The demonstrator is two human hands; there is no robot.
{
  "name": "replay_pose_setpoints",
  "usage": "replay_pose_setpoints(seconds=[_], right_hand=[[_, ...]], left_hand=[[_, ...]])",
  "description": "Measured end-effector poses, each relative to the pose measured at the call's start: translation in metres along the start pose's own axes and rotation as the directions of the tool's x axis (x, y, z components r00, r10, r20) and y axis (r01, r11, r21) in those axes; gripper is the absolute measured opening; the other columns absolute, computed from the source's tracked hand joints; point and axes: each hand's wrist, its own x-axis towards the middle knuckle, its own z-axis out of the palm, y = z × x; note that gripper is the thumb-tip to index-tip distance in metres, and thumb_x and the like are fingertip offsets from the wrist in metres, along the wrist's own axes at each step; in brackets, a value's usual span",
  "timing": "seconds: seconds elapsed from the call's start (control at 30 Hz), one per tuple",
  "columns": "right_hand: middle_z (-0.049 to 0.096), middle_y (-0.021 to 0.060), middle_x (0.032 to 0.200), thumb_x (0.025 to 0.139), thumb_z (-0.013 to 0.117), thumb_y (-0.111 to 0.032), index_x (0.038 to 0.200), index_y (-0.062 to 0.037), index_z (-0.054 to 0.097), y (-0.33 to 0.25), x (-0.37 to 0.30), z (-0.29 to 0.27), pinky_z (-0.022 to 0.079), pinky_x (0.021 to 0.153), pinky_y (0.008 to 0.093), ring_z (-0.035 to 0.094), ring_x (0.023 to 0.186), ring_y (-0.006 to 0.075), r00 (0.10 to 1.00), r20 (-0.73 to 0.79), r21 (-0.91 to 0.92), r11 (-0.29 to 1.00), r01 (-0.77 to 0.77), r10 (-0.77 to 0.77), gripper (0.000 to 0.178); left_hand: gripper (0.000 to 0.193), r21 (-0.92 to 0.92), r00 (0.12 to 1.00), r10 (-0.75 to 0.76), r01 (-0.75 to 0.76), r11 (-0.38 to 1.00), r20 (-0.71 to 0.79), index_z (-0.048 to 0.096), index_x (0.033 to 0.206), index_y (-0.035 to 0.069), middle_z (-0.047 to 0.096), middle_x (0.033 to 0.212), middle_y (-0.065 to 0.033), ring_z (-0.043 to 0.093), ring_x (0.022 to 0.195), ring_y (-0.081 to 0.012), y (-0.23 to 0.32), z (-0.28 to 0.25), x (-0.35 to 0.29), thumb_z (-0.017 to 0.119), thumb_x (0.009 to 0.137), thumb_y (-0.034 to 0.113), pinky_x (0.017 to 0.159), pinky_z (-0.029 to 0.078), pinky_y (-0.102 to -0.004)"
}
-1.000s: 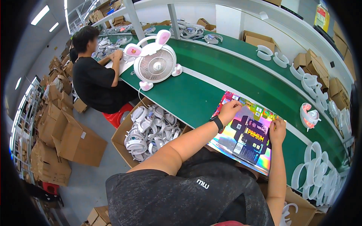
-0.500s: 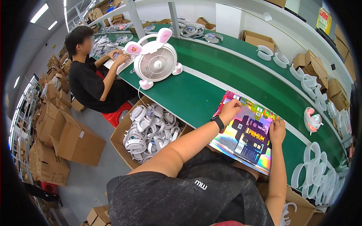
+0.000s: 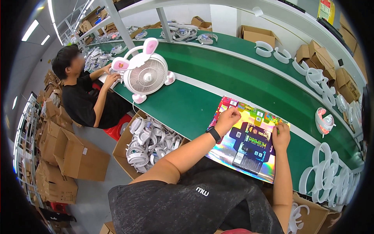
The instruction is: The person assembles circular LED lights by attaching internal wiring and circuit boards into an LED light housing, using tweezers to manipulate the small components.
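Green bench (image 3: 185,117) ran slantwise through the room, and from my remote post I watched the work at its near side. The left hand (image 3: 227,121) was over the upper left part of a shiny printed sheet (image 3: 251,144), fingers drawn together; I could not tell whether they pinched anything. The right hand (image 3: 281,138) lay curled at the sheet's right edge (some of its fingertips were hidden from me), so I could not tell whether it gripped that edge. The sheet lay on the bench, directly before the person. I judged the step in hand to be steadying it, and thought the next move called for a sure but light hold, to avoid creasing. Farther out, translucent curved pieces (image 3: 323,175) stood to the right, a rabbit-eared fan (image 3: 146,76) stood to the left, and a carton (image 3: 121,154) of white curved parts (image 3: 156,144) sat beside the bench. Past the fan, a co-worker (image 3: 89,101) was seated.
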Motion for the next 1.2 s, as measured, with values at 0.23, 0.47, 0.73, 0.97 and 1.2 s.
replay_pose_setpoints(seconds=[0.23,0.47,0.73,0.97,1.2], right_hand=[[0.063,0.0117,0.105,0.083,0.064,-0.014,0.086,-0.0043,0.064,0.006,0.001,0.006,0.05,0.082,0.0399,0.059,0.099,0.0308,0.999,-0.03,0.04,0.999,0.035,-0.034,0.01],[0.063,0.0111,0.106,0.082,0.065,-0.014,0.086,-0.0043,0.065,0.004,0.003,0.001,0.05,0.082,0.0389,0.06,0.1,0.0301,1.0,-0.006,0.085,0.996,-0.024,0.025,0.011],[0.063,0.0111,0.107,0.083,0.065,-0.014,0.088,-0.0047,0.066,0.009,0.0,0.0,0.05,0.084,0.0392,0.06,0.101,0.0302,0.999,0.006,0.08,0.996,-0.037,0.036,0.011],[0.063,0.0113,0.108,0.082,0.066,-0.015,0.089,-0.0048,0.066,0.007,0.003,0.004,0.05,0.085,0.039,0.06,0.101,0.0308,1.0,0.009,0.084,0.996,-0.01,0.009,0.012],[0.064,0.0111,0.107,0.082,0.066,-0.016,0.088,-0.0043,0.067,0.007,0.003,0.003,0.049,0.086,0.0392,0.06,0.102,0.0301,0.999,0.02,0.101,0.994,-0.039,0.037,0.013]], left_hand=[[0.008,0.193,0.995,0.095,-0.088,0.977,-0.026,0.061,0.09,0.002,0.064,0.082,-0.0038,0.059,0.075,-0.0103,-0.006,-0.001,0.0,0.063,0.084,0.006,0.069,0.048,-0.0251],[0.007,0.059,0.983,-0.141,0.135,0.989,0.119,0.062,0.093,0.002,0.065,0.093,-0.0021,0.06,0.089,-0.0093,0.016,-0.004,-0.003,0.062,0.089,0.008,0.081,0.047,-0.0234],[0.019,-0.233,0.48,0.235,-0.064,0.97,0.845,0.061,0.074,0.003,0.066,0.083,-0.0103,0.064,0.081,-0.0244,0.165,0.029,-0.058,0.067,0.087,0.016,0.074,0.05,-0.0349],[0.047,-0.723,-0.008,0.734,-0.176,0.668,0.679,0.048,0.059,0.012,0.046,0.058,-0.0036,0.049,0.051,-0.0243,0.252,0.053,-0.091,0.069,0.084,0.046,0.043,0.035,-0.0332],[0.053,-0.675,0.01,0.71,-0.299,0.674,0.704,0.04,0.061,0.008,0.045,0.065,-0.0064,0.049,0.055,-0.0255,0.234,0.051,-0.098,0.059,0.087,0.05,0.045,0.038,-0.0342]])
